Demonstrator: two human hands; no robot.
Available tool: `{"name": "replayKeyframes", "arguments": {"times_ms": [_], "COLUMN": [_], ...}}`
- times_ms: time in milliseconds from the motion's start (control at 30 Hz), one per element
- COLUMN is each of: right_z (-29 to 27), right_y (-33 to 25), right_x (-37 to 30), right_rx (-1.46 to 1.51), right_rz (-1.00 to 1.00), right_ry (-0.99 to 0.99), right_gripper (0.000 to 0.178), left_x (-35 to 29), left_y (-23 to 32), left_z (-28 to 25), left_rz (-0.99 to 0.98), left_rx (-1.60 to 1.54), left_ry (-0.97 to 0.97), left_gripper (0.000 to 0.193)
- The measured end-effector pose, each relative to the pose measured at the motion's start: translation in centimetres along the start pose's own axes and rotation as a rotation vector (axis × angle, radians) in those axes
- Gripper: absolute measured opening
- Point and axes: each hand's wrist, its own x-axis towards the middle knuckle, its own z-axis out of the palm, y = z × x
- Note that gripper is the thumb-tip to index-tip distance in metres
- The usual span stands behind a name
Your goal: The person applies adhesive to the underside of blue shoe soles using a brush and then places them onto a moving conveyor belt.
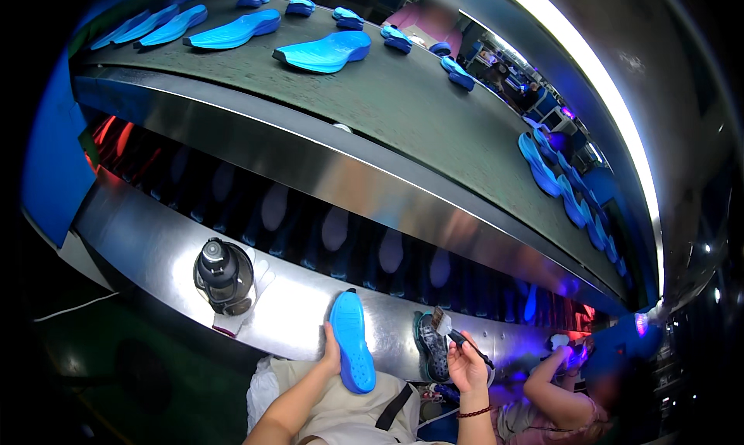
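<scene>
My left hand [332, 353] grips a bright blue shoe sole [353, 340] by its left edge. The sole stands lengthwise in front of me, its black-tipped end away from me and small holes showing at the near end. In my right hand [467, 369] is a brush [474, 349] with a black handle, held between thumb and fingers. Its pale bristles point up and left, apart from the sole. Just below the bristles, a dark, speckled, clog-shaped thing [431, 350] with holes sits on the metal ledge; what it contains cannot be made out.
A dark bottle [220, 270] stands on the metal ledge [291, 309] at left. Beyond, a green conveyor belt [403, 96] carries several blue soles [325, 52]. Below it is a dark slot with a red glow. A co-worker [554, 398] sits at right; another person [426, 22] is across the belt.
</scene>
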Motion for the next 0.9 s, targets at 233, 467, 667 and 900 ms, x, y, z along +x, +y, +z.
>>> {"name": "replayKeyframes", "arguments": {"times_ms": [233, 467, 667, 900], "right_z": [0.8, 0.5, -0.1, -1.5], "right_y": [0.7, 1.4, 1.6, 2.5], "right_x": [0.7, 1.1, 1.7, 2.6], "right_rx": [0.001, -0.035, -0.144, -0.189], "right_rz": [0.004, 0.035, 0.069, 0.108], "right_ry": [-0.039, 0.041, 0.131, 0.370], "right_gripper": [0.025, 0.023, 0.023, 0.019], "left_x": [0.4, -0.2, -0.1, 0.4], "left_y": [0.0, 2.8, 2.6, 2.2], "left_z": [-0.2, -1.4, -1.2, -1.7], "left_rz": [-0.038, -0.241, -0.247, -0.274], "left_rx": [-0.001, -0.176, -0.196, -0.213], "left_ry": [-0.044, -0.272, -0.259, -0.264], "left_gripper": [0.092, 0.092, 0.092, 0.098]}}
